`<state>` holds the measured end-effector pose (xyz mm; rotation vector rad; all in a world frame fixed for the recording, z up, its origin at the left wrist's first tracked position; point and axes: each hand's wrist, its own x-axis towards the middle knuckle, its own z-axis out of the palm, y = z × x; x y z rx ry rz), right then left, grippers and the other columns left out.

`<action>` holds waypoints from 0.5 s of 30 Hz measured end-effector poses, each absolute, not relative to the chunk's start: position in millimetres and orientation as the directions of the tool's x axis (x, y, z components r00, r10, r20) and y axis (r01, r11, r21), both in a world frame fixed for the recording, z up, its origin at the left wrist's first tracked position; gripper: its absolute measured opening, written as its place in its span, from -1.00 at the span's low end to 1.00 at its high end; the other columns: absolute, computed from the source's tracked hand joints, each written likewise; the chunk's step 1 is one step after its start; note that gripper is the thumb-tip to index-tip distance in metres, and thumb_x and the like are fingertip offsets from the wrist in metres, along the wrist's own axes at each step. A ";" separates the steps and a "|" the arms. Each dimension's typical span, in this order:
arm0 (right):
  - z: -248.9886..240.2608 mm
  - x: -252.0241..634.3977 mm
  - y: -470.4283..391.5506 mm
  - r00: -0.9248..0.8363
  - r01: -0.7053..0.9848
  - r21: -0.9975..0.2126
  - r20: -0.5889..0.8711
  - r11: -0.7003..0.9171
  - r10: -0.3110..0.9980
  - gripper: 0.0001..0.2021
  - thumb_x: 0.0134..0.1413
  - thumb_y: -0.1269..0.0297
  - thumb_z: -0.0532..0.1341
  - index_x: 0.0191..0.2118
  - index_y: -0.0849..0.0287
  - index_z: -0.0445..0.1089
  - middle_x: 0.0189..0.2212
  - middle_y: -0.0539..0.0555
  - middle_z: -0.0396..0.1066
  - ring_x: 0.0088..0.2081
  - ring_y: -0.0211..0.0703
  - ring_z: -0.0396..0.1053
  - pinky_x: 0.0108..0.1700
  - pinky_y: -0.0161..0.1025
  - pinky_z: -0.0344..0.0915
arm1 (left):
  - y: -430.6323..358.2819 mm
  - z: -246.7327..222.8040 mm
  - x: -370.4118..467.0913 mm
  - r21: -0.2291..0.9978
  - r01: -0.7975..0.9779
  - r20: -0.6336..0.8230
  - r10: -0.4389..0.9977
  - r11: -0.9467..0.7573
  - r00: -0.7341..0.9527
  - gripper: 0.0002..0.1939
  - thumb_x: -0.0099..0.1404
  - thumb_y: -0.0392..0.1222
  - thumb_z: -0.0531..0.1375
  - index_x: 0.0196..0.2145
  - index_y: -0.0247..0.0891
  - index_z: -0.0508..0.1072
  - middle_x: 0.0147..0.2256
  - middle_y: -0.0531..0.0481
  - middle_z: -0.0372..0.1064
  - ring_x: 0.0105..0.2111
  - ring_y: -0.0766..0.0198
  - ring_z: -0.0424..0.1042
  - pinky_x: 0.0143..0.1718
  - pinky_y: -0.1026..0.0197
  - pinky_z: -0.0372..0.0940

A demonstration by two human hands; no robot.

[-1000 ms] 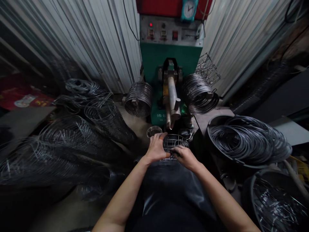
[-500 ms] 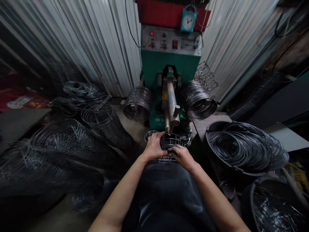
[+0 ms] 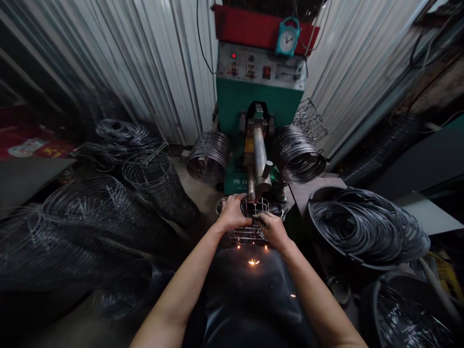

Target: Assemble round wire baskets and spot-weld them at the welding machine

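A round wire basket sits under the electrode tips of a green welding machine, just above the dark apron. My left hand is closed on the basket's left side, its thumb pointing right across the wires. On the right side, my right hand pinches at the basket's wires with bent fingers, close to the left thumb. The metal arm of the machine reaches down to the basket's far rim. Orange sparks glow over the apron.
Wire rings hang left and right of the machine arm. At the right stand a tub of wire rings and a bin of metal pieces. Stacked wire mesh cylinders fill the left side.
Sparks have appeared below the basket and over the apron. The basket is tilted slightly differently, and the hands have shifted a little with it. The camera view has moved slightly.
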<state>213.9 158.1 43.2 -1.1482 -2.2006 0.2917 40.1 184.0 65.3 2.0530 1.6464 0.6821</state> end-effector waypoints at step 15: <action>49.3 210.0 178.9 -0.382 0.762 -0.404 0.351 0.506 0.855 -0.84 0.11 0.43 0.14 -0.24 0.11 0.44 -0.25 0.11 0.45 -0.25 -0.13 0.43 -0.22 -0.27 0.34 | 203.3 61.2 43.9 0.596 0.793 0.082 0.992 -0.123 0.092 -0.14 -0.20 -0.01 0.34 0.09 -0.18 0.20 0.00 -0.16 0.25 0.01 -0.05 0.23 -0.01 -0.01 0.16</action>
